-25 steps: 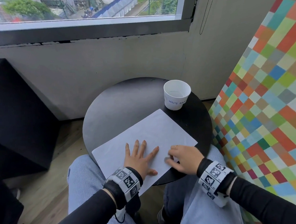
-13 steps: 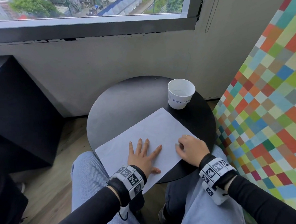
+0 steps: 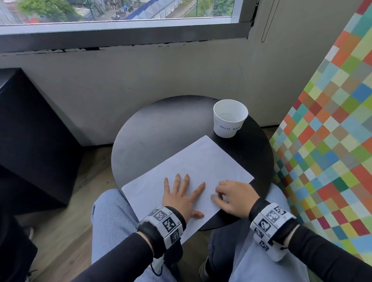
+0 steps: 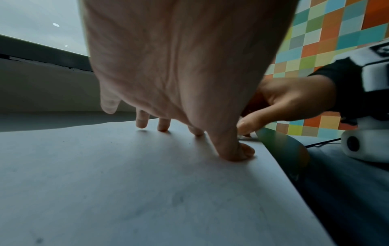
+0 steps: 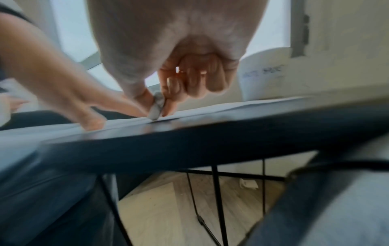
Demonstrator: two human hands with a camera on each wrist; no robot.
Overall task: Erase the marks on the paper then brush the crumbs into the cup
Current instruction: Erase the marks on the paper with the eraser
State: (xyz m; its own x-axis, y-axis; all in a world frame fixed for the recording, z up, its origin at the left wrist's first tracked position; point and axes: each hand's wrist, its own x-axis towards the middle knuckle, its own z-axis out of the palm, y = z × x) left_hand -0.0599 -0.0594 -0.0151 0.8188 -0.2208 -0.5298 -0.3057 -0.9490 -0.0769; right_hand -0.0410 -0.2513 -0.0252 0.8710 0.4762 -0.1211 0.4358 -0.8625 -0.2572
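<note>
The eraser [image 5: 156,106] sits pinched upright in the right hand [image 3: 235,197], its bottom end touching the paper [image 3: 199,164] near the close edge, just beside the left hand's pointing finger. The left hand [image 3: 181,198] lies flat with fingers [image 3: 178,180] spread, pressing the sheet onto the bench [image 3: 158,125]. The cup [image 3: 230,118] stands well apart, past the far corner (too far to brush into yet). Since half a second ago, the right hand has slid left toward the other hand.
</note>
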